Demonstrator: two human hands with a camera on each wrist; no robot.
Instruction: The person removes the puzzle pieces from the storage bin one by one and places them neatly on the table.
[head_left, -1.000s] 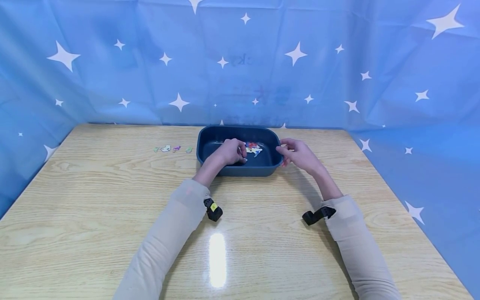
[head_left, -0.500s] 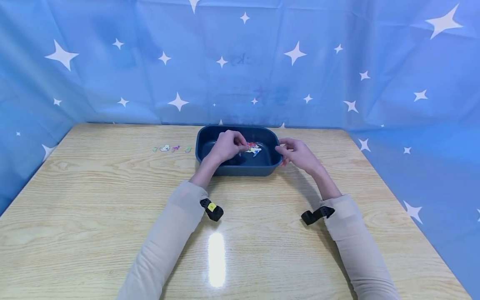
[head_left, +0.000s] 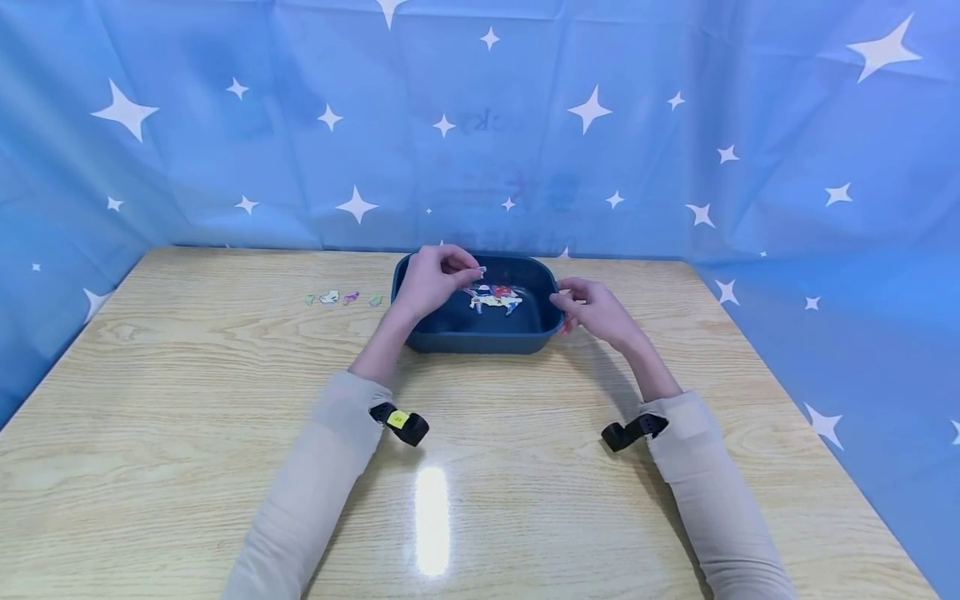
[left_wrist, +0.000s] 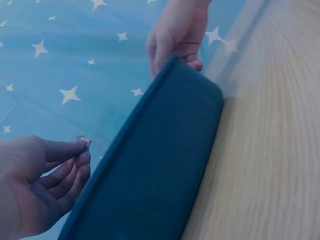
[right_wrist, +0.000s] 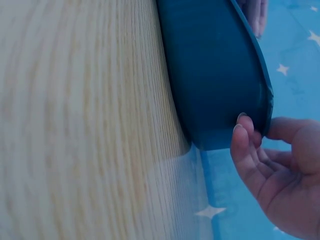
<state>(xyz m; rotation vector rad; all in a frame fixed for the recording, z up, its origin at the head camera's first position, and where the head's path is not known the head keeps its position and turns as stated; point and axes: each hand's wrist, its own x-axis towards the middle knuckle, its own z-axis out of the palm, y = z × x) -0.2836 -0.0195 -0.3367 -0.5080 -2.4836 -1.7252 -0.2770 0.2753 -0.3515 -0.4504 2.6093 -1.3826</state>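
A dark blue rectangular plastic basin [head_left: 487,342] stands toward the far side of the wooden table. My left hand [head_left: 427,282] is over the basin's left part and pinches a small flat piece [left_wrist: 84,142] with coloured edges between thumb and finger; its kind is too small to tell. My right hand [head_left: 596,312] grips the basin's right end at the rim, thumb inside and fingers against the outer wall [right_wrist: 215,75]. Several colourful flat cut-outs [head_left: 495,298], like stickers, lie on the basin's floor, close together.
Left of the basin, small cut-outs lie in a row on the table [head_left: 480,417]: a green one [head_left: 376,300], a purple one [head_left: 352,297], a whitish one [head_left: 330,297] and another green one [head_left: 310,298]. Behind the table hangs a blue star-patterned cloth [head_left: 270,158].
My left hand has risen from the basin's floor and moved up and left, now pinching the small piece. More of the cut-outs in the basin show. The right hand has stayed at the rim.
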